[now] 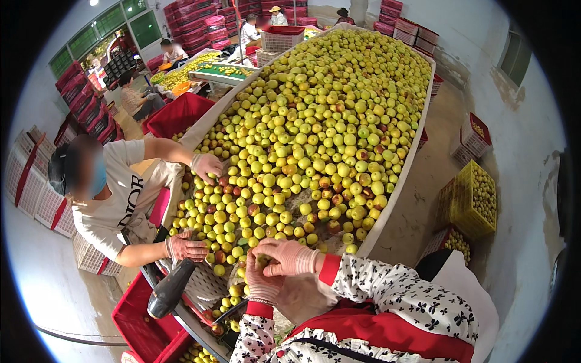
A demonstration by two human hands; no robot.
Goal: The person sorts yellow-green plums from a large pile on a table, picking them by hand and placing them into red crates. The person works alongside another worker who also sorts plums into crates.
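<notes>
My hands, in pale pinkish work gloves, come together over the near end of a long sorting table point(399, 181) heaped with yellow-green jujubes point(302, 139), some with red-brown patches. My left hand point(261, 283) is closed, fingers pointing up. Across from it, my right hand point(289, 256) curls in from the right, its fingers bent. Between the two shows a bit of a yellow-green jujube point(264, 259), mostly hidden by the gloves. Loose jujubes lie just left of and beyond my hands, thinning out over the table's near end.
At left, a masked co-worker point(121, 199) reaches gloved hands point(187, 247) into the fruit. A black nozzle-shaped device point(171, 289) juts from the table's left edge, above a red crate point(140, 320). Fruit-filled yellow crates point(466, 199) stand right. More people and stacked crates point(190, 27) are behind.
</notes>
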